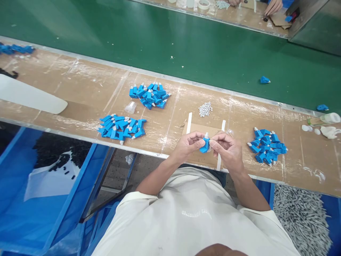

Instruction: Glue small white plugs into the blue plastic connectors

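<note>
Green surface [149, 42] fills the bg, approx 10 to 1 o'clock from my hands; nearer, brown bench [165, 121] runs 9 to 3. Blue bin [71, 199] sits low at 8, grey heap [303, 220] low at 4, prob put there to save bench room. Similar blue pcs lie in side piles: 9 [121, 126], 10 [149, 94] & 3 [266, 145], prob so I've elbow room yet can reach them. Cardboard pad [199, 128] is under my hands, white strips [223, 124] either side, maybe holding it down. My L hand [190, 144] pinches one blue pc [204, 146] from 9, thumb & index; R hand [227, 145] pinches it from 3, likely for steadiness. So it's right btwn my fingertips, touching both, over the pad, pale tip [206, 135] toward 12; can't tell what's behind R fingertips. Tiny grey bits [205, 109] clustered at 12, prob for easy picking
</note>
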Demonstrator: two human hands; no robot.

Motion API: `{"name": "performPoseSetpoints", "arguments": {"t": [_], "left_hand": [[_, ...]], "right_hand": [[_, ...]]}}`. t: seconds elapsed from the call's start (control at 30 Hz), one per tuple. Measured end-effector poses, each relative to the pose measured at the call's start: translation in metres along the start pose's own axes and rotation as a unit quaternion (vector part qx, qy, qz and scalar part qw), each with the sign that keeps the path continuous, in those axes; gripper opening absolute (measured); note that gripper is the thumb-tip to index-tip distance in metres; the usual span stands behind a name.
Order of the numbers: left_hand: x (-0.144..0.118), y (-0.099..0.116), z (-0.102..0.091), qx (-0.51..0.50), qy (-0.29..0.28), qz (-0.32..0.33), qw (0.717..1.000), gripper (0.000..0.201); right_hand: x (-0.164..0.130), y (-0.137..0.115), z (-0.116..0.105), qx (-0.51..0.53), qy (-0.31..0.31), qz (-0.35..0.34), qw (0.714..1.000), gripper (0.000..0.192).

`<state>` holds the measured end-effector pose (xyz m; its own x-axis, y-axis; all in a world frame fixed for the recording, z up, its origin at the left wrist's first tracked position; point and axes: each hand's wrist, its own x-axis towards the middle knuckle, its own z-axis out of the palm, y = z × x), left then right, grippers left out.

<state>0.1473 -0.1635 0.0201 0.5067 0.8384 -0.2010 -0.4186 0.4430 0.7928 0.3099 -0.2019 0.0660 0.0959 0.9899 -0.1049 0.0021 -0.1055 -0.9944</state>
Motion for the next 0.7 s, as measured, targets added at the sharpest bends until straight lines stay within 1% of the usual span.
{"name": "performPoseSetpoints", "arguments": {"t": [0.2,0.33,0.43,0.5,0.6,0.7], "left_hand": [[-0.001,-0.002,0.002,0.034,0.027,0.053,0.998,0.05],[-0.001,-0.002,0.002,0.054,0.032,0.073,0.995,0.047],[-0.001,-0.003,0.0,0.053,0.025,0.07,0.996,0.047],[-0.001,-0.004,-0.001,0.048,0.011,0.065,0.997,0.047],[-0.001,-0.003,-0.001,0.034,-0.009,0.052,0.998,0.048],[-0.002,-0.003,0.001,0.029,-0.009,0.04,0.999,0.05]], "right_hand": [[-0.003,0.001,0.002,-0.039,0.019,-0.027,0.999,0.034],[-0.003,0.001,0.002,-0.049,0.013,-0.018,0.999,0.036],[0.001,0.003,-0.002,-0.026,-0.006,0.017,0.999,0.036],[0.006,0.006,-0.005,0.011,-0.019,0.05,0.999,0.038],[0.015,0.011,-0.009,0.077,-0.044,0.103,0.991,0.043],[0.02,0.017,-0.012,0.113,-0.076,0.138,0.981,0.044]]}}
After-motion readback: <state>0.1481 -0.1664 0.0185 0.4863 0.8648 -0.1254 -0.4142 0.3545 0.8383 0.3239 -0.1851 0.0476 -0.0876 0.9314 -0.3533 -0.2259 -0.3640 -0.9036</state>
